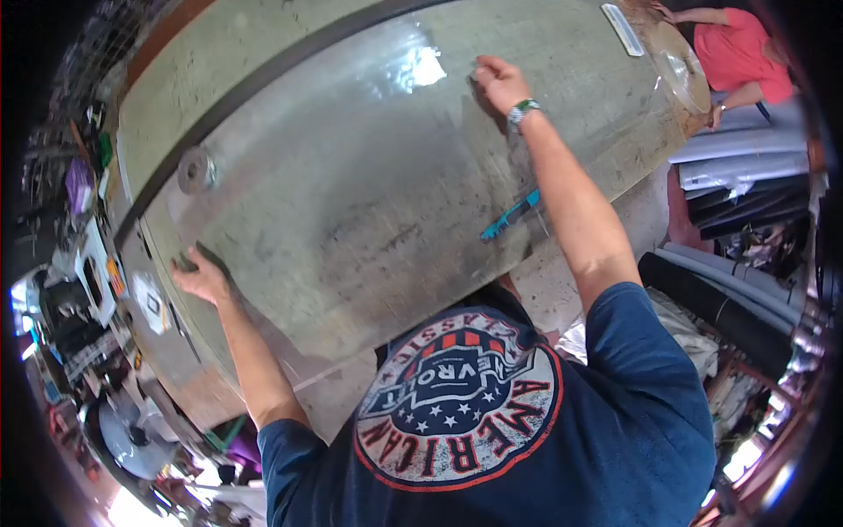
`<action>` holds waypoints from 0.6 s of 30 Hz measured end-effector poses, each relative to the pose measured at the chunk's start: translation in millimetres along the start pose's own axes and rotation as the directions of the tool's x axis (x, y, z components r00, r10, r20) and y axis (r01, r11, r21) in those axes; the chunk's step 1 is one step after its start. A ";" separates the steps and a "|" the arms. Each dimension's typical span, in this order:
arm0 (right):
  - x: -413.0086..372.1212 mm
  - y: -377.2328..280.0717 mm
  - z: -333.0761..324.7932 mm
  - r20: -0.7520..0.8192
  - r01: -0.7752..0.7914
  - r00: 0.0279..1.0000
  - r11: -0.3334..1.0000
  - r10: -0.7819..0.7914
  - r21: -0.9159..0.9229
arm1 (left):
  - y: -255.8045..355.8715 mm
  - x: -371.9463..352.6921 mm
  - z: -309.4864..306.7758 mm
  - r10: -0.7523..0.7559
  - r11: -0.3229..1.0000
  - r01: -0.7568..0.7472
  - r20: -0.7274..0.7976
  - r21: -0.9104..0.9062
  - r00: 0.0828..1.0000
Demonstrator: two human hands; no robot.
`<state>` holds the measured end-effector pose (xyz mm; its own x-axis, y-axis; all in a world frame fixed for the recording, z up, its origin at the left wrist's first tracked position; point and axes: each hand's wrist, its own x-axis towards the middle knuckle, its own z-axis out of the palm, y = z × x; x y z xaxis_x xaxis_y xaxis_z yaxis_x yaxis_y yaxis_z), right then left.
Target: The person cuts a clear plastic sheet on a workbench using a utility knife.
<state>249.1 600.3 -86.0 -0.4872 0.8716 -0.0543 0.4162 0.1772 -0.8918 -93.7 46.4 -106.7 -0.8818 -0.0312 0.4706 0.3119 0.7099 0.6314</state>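
Over the left end of the worktable [369,211], my left hand [202,277] has its thumb and fingers apart, with nothing visible in it. My right hand [504,84], a banded watch at its wrist, is above the far middle of the table. Its fingers are loosely bent, with a gap at the thumb, and I see nothing held. Between the hands the surface looks clear and glossy, with a bright reflection. A roll of clear tape [196,170] stands beyond my left hand. Nearer me than my right hand lies a blue tool [510,216].
A dark strip [263,66] crosses the table's far side. At the right end are a white ruler-like bar [623,30], a round clear object [680,68] and another person [738,53] with both hands at the edge. Rolled material [746,167] is stacked at right; clutter fills the left.
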 end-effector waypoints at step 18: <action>-189.7 29.1 -104.7 0.703 0.759 0.489 0.649 -0.516 -0.051 | 298.9 -366.0 -39.4 0.299 0.954 -0.246 0.582 -0.169 0.757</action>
<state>434.0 487.9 -54.7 -0.9929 0.0134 0.1183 -0.0604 0.7996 -0.5975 336.2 242.2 -66.0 -0.7799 0.5976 0.1861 0.5748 0.5661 0.5909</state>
